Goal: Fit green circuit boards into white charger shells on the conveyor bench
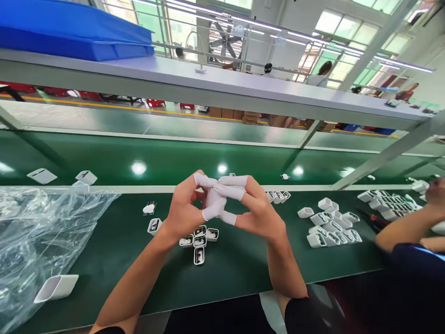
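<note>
My left hand (182, 206) and my right hand (262, 208) meet above the table, their fingertips in white finger covers. Both are closed, fingers pressed together around one spot. Whatever they grip is hidden by the white covers and cannot be made out. Just below them, several white housings (200, 256) with small parts inside stand on the green tabletop. To the left of my left hand is another white housing (153, 226), and behind it lies a small circuit board with a white part (149, 208).
Clear plastic sheeting (45, 241) covers the left side, with an open white sleeve (57, 287) on it. Several filled housings (333, 227) cluster at right, near red-handled pliers (373, 219) and a co-worker's arm (410, 227). A shelf (222, 86) with a blue bin (76, 32) runs across.
</note>
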Demonstrator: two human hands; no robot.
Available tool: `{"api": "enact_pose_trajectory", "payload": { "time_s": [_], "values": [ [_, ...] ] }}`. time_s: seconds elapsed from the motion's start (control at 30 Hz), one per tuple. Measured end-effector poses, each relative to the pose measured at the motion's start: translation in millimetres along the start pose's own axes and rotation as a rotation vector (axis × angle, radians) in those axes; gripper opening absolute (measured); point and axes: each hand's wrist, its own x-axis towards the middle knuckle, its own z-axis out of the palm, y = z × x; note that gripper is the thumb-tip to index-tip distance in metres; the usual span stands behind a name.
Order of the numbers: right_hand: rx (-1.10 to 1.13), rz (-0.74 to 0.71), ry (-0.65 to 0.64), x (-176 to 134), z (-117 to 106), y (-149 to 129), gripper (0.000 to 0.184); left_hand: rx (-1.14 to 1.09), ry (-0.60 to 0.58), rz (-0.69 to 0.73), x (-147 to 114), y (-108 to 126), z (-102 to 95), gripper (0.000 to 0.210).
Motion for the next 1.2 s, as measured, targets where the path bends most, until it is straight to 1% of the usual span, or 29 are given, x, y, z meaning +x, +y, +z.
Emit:
{"api": "enact_pose_trajectory", "payload": {
  "time_s": [0.13, 0.27, 0.33, 0.37, 0.43, 0.47, 0.5, 0.57, 0.63, 0.73, 0.83, 0.9, 0.97, 1.07, 1.2],
  "values": [
    [0.110, 0.034, -0.009, -1, 10, 13, 0.074, -0.019, 0.001, -0.077, 3, -16, 0.2, 0.037],
    [0.184, 0.042, -0.051, -1, 14, 24, 0.062, -0.048, 0.033, -0.137, 6, -35, 5.8, 0.041],
    [0.221, 0.087, -0.074, -2, 13, 33, 0.055, -0.024, 0.002, -0.214, 10, -42, 5.5, 0.043],
    [0.238, 0.119, -0.074, -3, 12, 41, 0.053, 0.003, -0.014, -0.260, 13, -45, 3.6, 0.049],
    [0.271, 0.205, -0.033, -8, 13, 64, 0.052, 0.064, -0.004, -0.325, 18, -47, -4.1, 0.068],
    [0.280, 0.266, 0.006, -13, 15, 80, 0.052, 0.085, 0.034, -0.327, 21, -47, -9.4, 0.075],
    [0.282, 0.342, 0.054, -19, 18, 98, 0.053, 0.099, 0.085, -0.309, 24, -45, -15.0, 0.076],
    [0.227, 0.538, 0.125, -34, 31, 137, 0.054, 0.114, 0.180, -0.245, 29, -40, -25.3, 0.065],
    [0.108, 0.731, 0.151, -53, 48, 173, 0.054, 0.133, 0.228, -0.192, 31, -34, -32.4, 0.055],
    [-0.002, 0.858, 0.157, -82, 77, 211, 0.054, 0.147, 0.250, -0.175, 33, -29, -36.8, 0.053],
    [-0.092, 0.920, 0.130, -107, 100, 229, 0.057, 0.133, 0.254, -0.205, 34, -32, -37.4, 0.056],
    [-0.165, 0.936, 0.111, -121, 108, 235, 0.057, 0.126, 0.249, -0.216, 33, -33, -36.7, 0.055],
    [-0.238, 0.927, 0.090, -131, 113, 240, 0.053, 0.130, 0.235, -0.212, 32, -33, -33.5, 0.052],
    [-0.317, 0.891, 0.040, -141, 117, 245, 0.044, 0.162, 0.186, -0.191, 27, -26, -21.9, 0.048],
    [-0.375, 0.845, -0.030, -146, 120, 247, 0.035, 0.228, 0.083, -0.102, 18, -13, -1.2, 0.047]
  ]
}}
